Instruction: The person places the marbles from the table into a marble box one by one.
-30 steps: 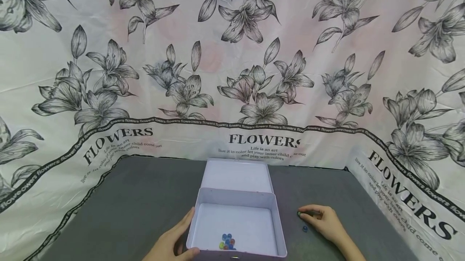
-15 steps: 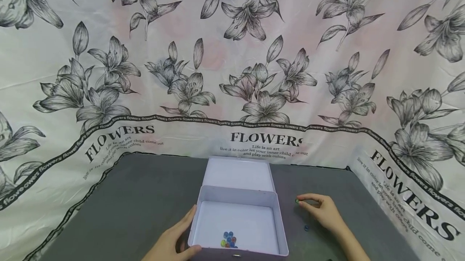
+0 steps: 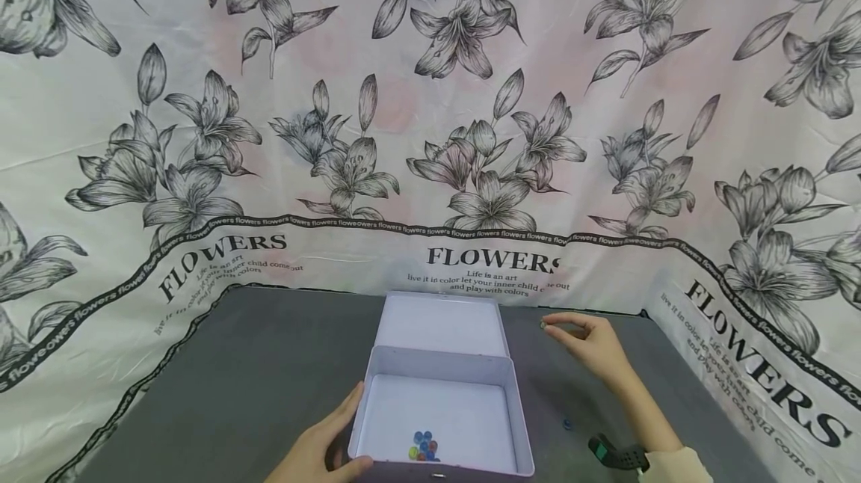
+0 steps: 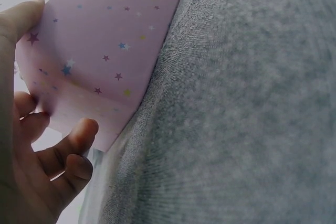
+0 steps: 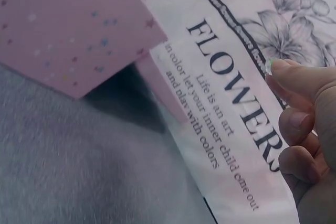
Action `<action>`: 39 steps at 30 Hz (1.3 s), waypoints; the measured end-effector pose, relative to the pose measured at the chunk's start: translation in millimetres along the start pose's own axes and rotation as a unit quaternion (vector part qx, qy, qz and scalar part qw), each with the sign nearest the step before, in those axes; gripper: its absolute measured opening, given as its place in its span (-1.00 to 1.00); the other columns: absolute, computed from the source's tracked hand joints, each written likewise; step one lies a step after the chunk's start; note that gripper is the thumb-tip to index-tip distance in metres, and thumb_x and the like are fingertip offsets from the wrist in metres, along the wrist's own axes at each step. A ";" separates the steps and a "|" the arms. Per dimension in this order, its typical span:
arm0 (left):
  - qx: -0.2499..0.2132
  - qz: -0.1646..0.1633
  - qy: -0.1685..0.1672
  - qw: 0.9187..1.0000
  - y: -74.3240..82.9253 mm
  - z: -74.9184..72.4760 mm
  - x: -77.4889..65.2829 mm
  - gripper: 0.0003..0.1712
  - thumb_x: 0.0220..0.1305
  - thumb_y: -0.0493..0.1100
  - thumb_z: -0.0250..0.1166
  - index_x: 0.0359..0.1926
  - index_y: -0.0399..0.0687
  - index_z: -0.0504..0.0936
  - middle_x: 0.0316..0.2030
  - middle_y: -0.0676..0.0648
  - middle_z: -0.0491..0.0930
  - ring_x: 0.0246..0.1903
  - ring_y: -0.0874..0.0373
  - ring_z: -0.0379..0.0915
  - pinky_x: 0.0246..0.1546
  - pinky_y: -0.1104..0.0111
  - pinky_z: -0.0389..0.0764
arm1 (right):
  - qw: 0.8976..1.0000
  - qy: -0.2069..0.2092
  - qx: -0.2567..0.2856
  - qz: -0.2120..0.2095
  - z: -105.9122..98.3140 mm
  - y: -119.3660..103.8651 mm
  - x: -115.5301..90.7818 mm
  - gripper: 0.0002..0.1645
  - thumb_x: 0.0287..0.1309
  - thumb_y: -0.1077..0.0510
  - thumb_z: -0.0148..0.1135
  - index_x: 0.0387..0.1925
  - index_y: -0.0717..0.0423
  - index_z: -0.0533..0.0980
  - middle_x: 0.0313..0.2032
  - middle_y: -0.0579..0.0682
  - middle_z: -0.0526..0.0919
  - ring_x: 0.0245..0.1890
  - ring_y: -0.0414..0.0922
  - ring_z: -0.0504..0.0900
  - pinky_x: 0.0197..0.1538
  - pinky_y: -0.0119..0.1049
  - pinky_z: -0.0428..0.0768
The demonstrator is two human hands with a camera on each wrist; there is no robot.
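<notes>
My left hand (image 3: pixel 316 445) grips the front left corner of an open metal box (image 3: pixel 444 363), thumb at the front and fingers along the side. In the left wrist view the box's outside (image 4: pixel 115 40) is pink with small stars. Several blue, red and yellow-green marbles (image 3: pixel 424 445) lie inside near its front wall. To the right of the box my right hand (image 3: pixel 592 348) is raised, pinching a small clear-and-green marble (image 5: pixel 269 67) between thumb and fingertips. One blue marble (image 3: pixel 568 424) lies on the grey cloth below that hand.
The box's lid (image 3: pixel 440 324) lies folded back behind it. Grey cloth (image 3: pixel 269 363) covers the table, with a flower-printed curtain (image 3: pixel 471 131) around the back and sides. My right wrist wears a black strap (image 3: pixel 615 454).
My right hand has lifted the marble off the cloth, rising up and away beside the box. The left hand stays on the box, and the marbles inside have not moved.
</notes>
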State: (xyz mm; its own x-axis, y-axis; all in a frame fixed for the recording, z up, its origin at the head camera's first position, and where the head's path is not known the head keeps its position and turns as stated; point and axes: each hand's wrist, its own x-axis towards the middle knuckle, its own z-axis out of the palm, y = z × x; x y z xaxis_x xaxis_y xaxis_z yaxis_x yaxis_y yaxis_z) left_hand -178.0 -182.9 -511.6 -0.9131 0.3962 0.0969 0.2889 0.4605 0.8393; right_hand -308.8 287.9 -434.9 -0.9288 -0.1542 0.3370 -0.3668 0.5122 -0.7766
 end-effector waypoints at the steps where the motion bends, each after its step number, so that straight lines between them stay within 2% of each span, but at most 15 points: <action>1: 0.000 0.001 0.001 1.000 -0.4 0.0 0.0 0.05 0.44 0.03 0.42 0.70 -0.12 0.02 0.64 -0.32 0.02 -0.50 0.43 0.29 -0.49 0.45 0.50 | 1.000 0.000 0.000 0.003 1.8 -1.9 2.3 -0.67 0.40 0.05 0.43 0.08 0.12 0.75 0.04 0.19 0.80 -0.19 -0.31 0.79 -0.34 -0.27 0.55; 5: 0.004 0.003 0.001 1.000 -0.9 -0.1 0.2 0.05 0.44 0.03 0.41 0.70 -0.12 0.02 0.64 -0.32 0.02 -0.48 0.43 0.31 -0.49 0.45 0.50 | 1.000 -0.003 0.003 0.004 11.5 -4.9 10.6 -0.68 0.40 0.03 0.43 0.06 0.11 0.76 0.04 0.17 0.80 -0.14 -0.19 0.82 -0.28 -0.27 0.56; 7: 0.004 0.000 0.000 1.000 -0.6 -0.4 0.6 0.05 0.44 0.04 0.41 0.70 -0.12 0.01 0.64 -0.33 0.01 -0.45 0.43 0.34 -0.48 0.45 0.50 | 1.000 -0.006 0.011 0.001 16.9 -6.6 14.2 -0.68 0.39 0.04 0.44 0.05 0.12 0.76 0.02 0.17 0.81 -0.32 -0.26 0.76 -0.37 -0.30 0.50; 9: 0.005 -0.005 0.001 1.000 -0.3 -0.7 1.2 0.06 0.44 0.06 0.42 0.70 -0.11 0.01 0.65 -0.32 0.00 -0.37 0.42 0.39 -0.48 0.44 0.51 | 1.000 -0.010 0.025 -0.002 22.1 -9.6 17.9 -0.69 0.39 0.05 0.44 0.04 0.13 0.76 -0.01 0.19 0.81 -0.52 -0.32 0.59 -0.46 -0.32 0.42; 12: 0.009 -0.010 0.003 1.000 -0.2 -0.9 2.1 0.07 0.44 0.08 0.41 0.70 -0.11 0.01 0.65 -0.32 0.00 -0.26 0.39 0.43 -0.47 0.43 0.52 | 0.999 -0.019 0.038 0.000 30.0 -15.6 23.8 -0.66 0.37 0.05 0.45 0.05 0.16 0.76 -0.01 0.20 0.81 -0.52 -0.38 0.54 -0.47 -0.35 0.42; 13: 0.011 -0.010 0.004 1.000 -0.4 -0.8 2.2 0.06 0.44 0.08 0.42 0.70 -0.09 0.02 0.65 -0.31 0.01 -0.21 0.39 0.42 -0.47 0.43 0.52 | 0.999 -0.022 0.040 -0.001 32.6 -17.4 25.9 -0.65 0.38 0.05 0.45 0.06 0.18 0.75 0.00 0.19 0.81 -0.49 -0.36 0.61 -0.43 -0.35 0.47; 16: 0.015 -0.007 0.005 1.000 -0.8 -0.7 2.0 0.06 0.43 0.08 0.42 0.70 -0.07 0.03 0.64 -0.31 0.03 -0.32 0.44 0.39 -0.48 0.43 0.51 | 0.999 -0.031 0.039 -0.007 41.0 -21.4 31.0 -0.64 0.38 0.05 0.45 0.07 0.18 0.75 0.07 0.16 0.79 -0.09 -0.15 0.81 -0.15 -0.31 0.64; 19: 0.018 -0.001 0.006 1.000 -1.2 -0.3 1.4 0.06 0.43 0.07 0.43 0.70 -0.07 0.04 0.64 -0.32 0.04 -0.44 0.46 0.32 -0.49 0.44 0.50 | 0.997 -0.045 0.054 -0.019 50.2 -25.8 36.3 -0.68 0.38 0.10 0.44 0.06 0.18 0.75 0.10 0.17 0.78 0.00 0.11 0.81 -0.03 -0.28 0.68; 22: 0.017 0.002 0.006 1.000 -0.9 0.0 1.0 0.06 0.43 0.06 0.43 0.70 -0.09 0.04 0.63 -0.33 0.04 -0.46 0.43 0.32 -0.49 0.44 0.50 | 0.995 -0.065 0.067 -0.036 60.1 -32.2 42.0 -0.72 0.38 0.13 0.44 0.04 0.15 0.76 0.09 0.17 0.78 0.00 0.18 0.80 0.01 -0.31 0.67; 24: 0.017 0.001 0.007 1.000 -0.8 0.2 1.0 0.06 0.43 0.07 0.43 0.70 -0.09 0.04 0.63 -0.33 0.04 -0.41 0.41 0.36 -0.48 0.45 0.51 | 0.993 -0.079 0.071 -0.045 66.6 -38.4 45.6 -0.74 0.38 0.13 0.43 0.03 0.12 0.77 0.11 0.17 0.77 -0.08 0.12 0.82 -0.08 -0.34 0.65; 26: 0.019 -0.003 0.009 1.000 -0.4 0.5 1.1 0.05 0.42 0.07 0.43 0.70 -0.08 0.05 0.64 -0.31 0.05 -0.27 0.43 0.41 -0.47 0.44 0.52 | 0.992 -0.091 0.069 -0.055 73.0 -44.6 49.0 -0.75 0.39 0.12 0.43 0.03 0.10 0.77 0.12 0.16 0.77 -0.37 -0.08 0.77 -0.29 -0.40 0.57; 29: 0.020 -0.006 0.010 1.000 -0.6 1.2 1.4 0.05 0.43 0.08 0.42 0.70 -0.06 0.05 0.64 -0.30 0.05 -0.22 0.42 0.41 -0.47 0.44 0.52 | 0.991 -0.106 0.068 -0.054 82.5 -55.2 52.6 -0.76 0.38 0.10 0.44 0.01 0.06 0.78 0.16 0.15 0.75 -0.66 -0.25 0.44 -0.53 -0.40 0.33; 31: 0.020 -0.004 0.010 1.000 -1.0 1.4 1.5 0.04 0.43 0.08 0.42 0.70 -0.06 0.05 0.64 -0.30 0.04 -0.27 0.46 0.40 -0.47 0.43 0.52 | 0.990 -0.116 0.066 -0.054 88.9 -61.8 54.3 -0.77 0.38 0.10 0.43 0.01 0.03 0.79 0.15 0.14 0.75 -0.71 -0.27 0.24 -0.57 -0.39 0.22; 34: 0.019 0.002 0.009 1.000 -1.7 1.5 1.2 0.05 0.43 0.06 0.43 0.70 -0.09 0.04 0.64 -0.33 0.04 -0.48 0.42 0.32 -0.49 0.44 0.52 | 0.987 -0.136 0.063 -0.064 99.4 -68.3 56.2 -0.79 0.39 0.10 0.42 -0.01 0.02 0.79 0.13 0.13 0.77 -0.72 -0.29 0.26 -0.57 -0.40 0.22; 39: 0.021 -0.001 0.013 1.000 -0.6 1.4 1.2 0.05 0.42 0.08 0.43 0.70 -0.09 0.05 0.63 -0.34 0.05 -0.43 0.43 0.35 -0.50 0.44 0.51 | 0.979 -0.165 0.066 -0.095 116.9 -71.9 58.2 -0.81 0.39 0.12 0.42 -0.02 0.02 0.79 0.09 0.12 0.77 -0.75 -0.34 0.15 -0.59 -0.42 0.22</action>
State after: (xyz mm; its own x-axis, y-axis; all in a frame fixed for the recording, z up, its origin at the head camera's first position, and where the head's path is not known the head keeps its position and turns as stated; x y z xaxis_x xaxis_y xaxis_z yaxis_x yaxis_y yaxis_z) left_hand -178.8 -181.6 -512.8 -0.9204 0.3752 0.1103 0.2992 0.4940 0.8164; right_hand -342.7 143.4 -421.7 -0.8019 -0.5122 0.3078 -0.5172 0.3369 -0.7868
